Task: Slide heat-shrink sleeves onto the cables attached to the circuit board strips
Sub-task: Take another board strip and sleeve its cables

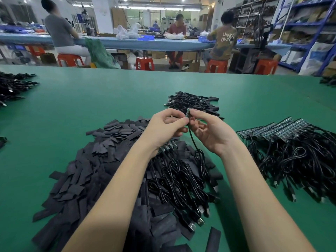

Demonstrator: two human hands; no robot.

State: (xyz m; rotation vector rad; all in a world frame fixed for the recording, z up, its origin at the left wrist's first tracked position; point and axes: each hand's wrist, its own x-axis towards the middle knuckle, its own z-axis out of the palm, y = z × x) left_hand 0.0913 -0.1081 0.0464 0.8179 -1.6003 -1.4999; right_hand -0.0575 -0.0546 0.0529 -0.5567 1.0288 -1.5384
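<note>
1. Far left: cable heap (12, 86) cut off by the frame edge; broad bare green table (72, 99) between it and the work area.
2. Sleeve pile (87, 171), flat black pieces, runs off the bottom edge; the forearms hide its middle.
3. Left hand (166, 126): fingers curled, thumb and forefinger pinching at the circuit board strip (188, 112). Whether a sleeve sits in that pinch, cannot tell.
4. Strip upright between both hands, above the table; its cable (192, 140) hangs down into the cable bundle (181, 175) below.
5. Right hand (209, 130): fingertips closed on the strip's upper part, other fingers loosely bent.
6. Right: row of strips with cables (283, 142), cut off at the frame edge.
</note>
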